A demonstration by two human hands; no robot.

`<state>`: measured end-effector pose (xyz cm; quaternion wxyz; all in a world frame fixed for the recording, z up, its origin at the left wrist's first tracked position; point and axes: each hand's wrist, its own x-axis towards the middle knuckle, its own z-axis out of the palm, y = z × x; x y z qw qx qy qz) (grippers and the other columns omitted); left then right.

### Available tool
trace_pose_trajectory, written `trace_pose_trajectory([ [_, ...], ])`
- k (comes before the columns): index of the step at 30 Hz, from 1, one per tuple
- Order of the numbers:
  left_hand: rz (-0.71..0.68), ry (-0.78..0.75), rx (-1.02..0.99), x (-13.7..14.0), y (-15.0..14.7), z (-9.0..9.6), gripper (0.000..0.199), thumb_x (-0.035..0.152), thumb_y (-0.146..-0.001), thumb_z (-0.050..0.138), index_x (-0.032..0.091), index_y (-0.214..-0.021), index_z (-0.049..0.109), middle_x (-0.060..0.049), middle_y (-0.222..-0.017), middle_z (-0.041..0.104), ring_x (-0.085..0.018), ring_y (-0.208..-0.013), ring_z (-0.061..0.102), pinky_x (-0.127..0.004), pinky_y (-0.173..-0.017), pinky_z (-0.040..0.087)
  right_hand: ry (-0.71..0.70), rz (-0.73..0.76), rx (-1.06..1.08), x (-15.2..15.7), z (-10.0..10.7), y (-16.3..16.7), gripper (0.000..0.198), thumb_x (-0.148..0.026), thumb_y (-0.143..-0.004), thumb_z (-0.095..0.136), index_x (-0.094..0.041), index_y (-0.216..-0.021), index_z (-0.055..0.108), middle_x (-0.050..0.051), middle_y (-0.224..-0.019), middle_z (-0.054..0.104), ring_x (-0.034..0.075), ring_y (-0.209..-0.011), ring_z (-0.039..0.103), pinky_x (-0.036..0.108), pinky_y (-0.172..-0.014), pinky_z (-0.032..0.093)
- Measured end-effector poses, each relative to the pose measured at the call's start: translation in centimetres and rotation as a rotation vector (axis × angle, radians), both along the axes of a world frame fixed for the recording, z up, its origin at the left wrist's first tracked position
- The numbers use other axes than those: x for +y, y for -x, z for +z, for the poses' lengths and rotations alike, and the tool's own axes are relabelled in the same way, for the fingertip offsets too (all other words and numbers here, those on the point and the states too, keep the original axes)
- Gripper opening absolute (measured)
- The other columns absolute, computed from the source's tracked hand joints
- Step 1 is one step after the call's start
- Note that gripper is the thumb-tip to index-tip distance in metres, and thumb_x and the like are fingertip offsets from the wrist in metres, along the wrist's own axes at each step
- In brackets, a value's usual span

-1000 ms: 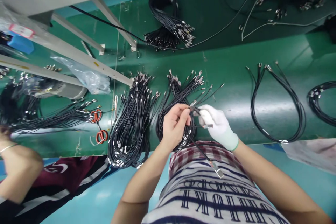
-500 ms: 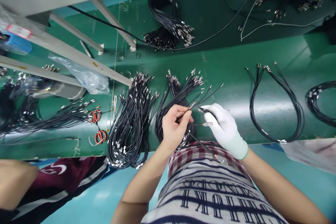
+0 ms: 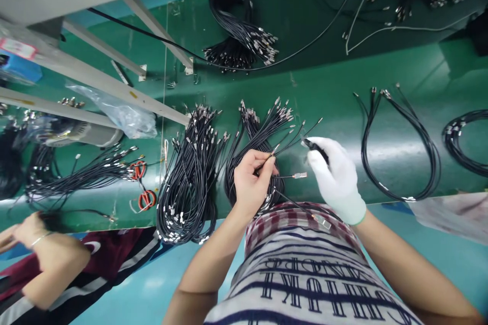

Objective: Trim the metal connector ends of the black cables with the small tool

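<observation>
My bare left hand (image 3: 251,177) pinches a thin black cable (image 3: 275,150) close to its metal-tipped end. In a white glove, my right hand (image 3: 337,177) closes around a small black tool (image 3: 315,148), its kind unclear; the tip points left, apart from the cable. Under and behind my left hand lies a bundle of black cables (image 3: 263,132) with metal ends fanned toward the far side. One cable end with a silver connector (image 3: 300,175) sticks out between my hands. Another clear-and-metal connector (image 3: 322,221) hangs over the bench edge by my shirt.
A thick cable bundle (image 3: 190,177) lies left of my hands, with orange-handled scissors (image 3: 146,199) beyond it. Looped cables (image 3: 404,193) rest on the right, and another bundle (image 3: 232,15) lies farther back. Metal struts (image 3: 152,104) cross the left. A co-worker's arm (image 3: 57,259) is at lower left.
My right hand has drawn back to the right with the black tool, away from the cable end. My left hand keeps its pinch. The co-worker's arm at left has moved, and a hand now shows.
</observation>
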<state>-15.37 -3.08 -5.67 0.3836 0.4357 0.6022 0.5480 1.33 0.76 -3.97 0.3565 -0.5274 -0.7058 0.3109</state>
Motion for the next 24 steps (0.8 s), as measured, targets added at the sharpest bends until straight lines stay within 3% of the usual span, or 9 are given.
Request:
trace_pose_trajectory([
  [4, 0.024, 0.003, -0.001, 0.2, -0.3, -0.1, 0.016, 0.030, -0.087, 0.065, 0.017, -0.084, 0.057, 0.003, -0.061, 0.063, -0.009, -0.055, 0.060, -0.019, -0.058, 0.048, 0.418, 0.098, 0.470, -0.5, 0.4, -0.1, 0.031, -0.043, -0.086, 0.056, -0.019, -0.104, 0.064, 0.007, -0.099, 0.068, 0.017, -0.079, 0.062, 0.031, -0.067, 0.048],
  [8, 0.028, 0.023, 0.014, 0.2, -0.5, 0.2, 0.017, 0.033, -0.088, 0.063, 0.017, -0.084, 0.056, 0.002, -0.061, 0.062, -0.009, -0.056, 0.058, -0.019, -0.059, 0.047, 0.520, 0.067, 0.542, -0.9, 0.9, 0.3, 0.018, -0.031, -0.073, 0.068, -0.018, -0.086, 0.068, 0.004, -0.082, 0.068, 0.014, -0.069, 0.060, 0.028, -0.063, 0.048],
  [13, -0.124, 0.095, -0.055, -0.3, 0.0, 0.9, 0.020, 0.032, -0.078, 0.072, 0.017, -0.086, 0.061, 0.003, -0.064, 0.058, -0.007, -0.055, 0.050, -0.017, -0.052, 0.042, 0.558, 0.003, 0.572, -0.2, 0.8, 0.4, 0.016, -0.031, -0.077, 0.066, -0.017, -0.083, 0.068, 0.002, -0.071, 0.064, 0.012, -0.062, 0.056, 0.025, -0.057, 0.043],
  [17, -0.227, 0.116, -0.019, -0.5, 0.5, 1.1, 0.016, 0.027, -0.074, 0.076, 0.016, -0.082, 0.070, -0.003, -0.076, 0.067, -0.010, -0.065, 0.058, -0.019, -0.061, 0.047, 0.553, 0.021, 0.573, 0.0, 0.1, 0.3, 0.024, -0.036, -0.081, 0.065, -0.016, -0.093, 0.066, 0.002, -0.071, 0.061, 0.011, -0.058, 0.049, 0.024, -0.051, 0.035],
  [21, -0.145, 0.127, -0.018, -0.4, 0.6, 1.1, 0.014, 0.028, -0.076, 0.073, 0.015, -0.077, 0.070, -0.002, -0.076, 0.067, -0.010, -0.068, 0.058, -0.020, -0.064, 0.047, 0.381, 0.047, 0.603, -0.6, -0.7, -0.4, 0.045, -0.058, -0.093, 0.044, -0.019, -0.111, 0.057, 0.001, -0.078, 0.054, 0.011, -0.056, 0.042, 0.025, -0.049, 0.031],
  [24, -0.092, 0.146, -0.029, -0.4, 0.6, 1.1, 0.014, 0.028, -0.077, 0.073, 0.014, -0.078, 0.071, -0.001, -0.075, 0.066, -0.009, -0.068, 0.056, -0.018, -0.065, 0.045, 0.231, 0.066, 0.369, -1.1, -0.8, -1.1, 0.042, -0.055, -0.099, 0.031, -0.020, -0.101, 0.055, 0.003, -0.084, 0.054, 0.014, -0.068, 0.049, 0.028, -0.063, 0.040],
])
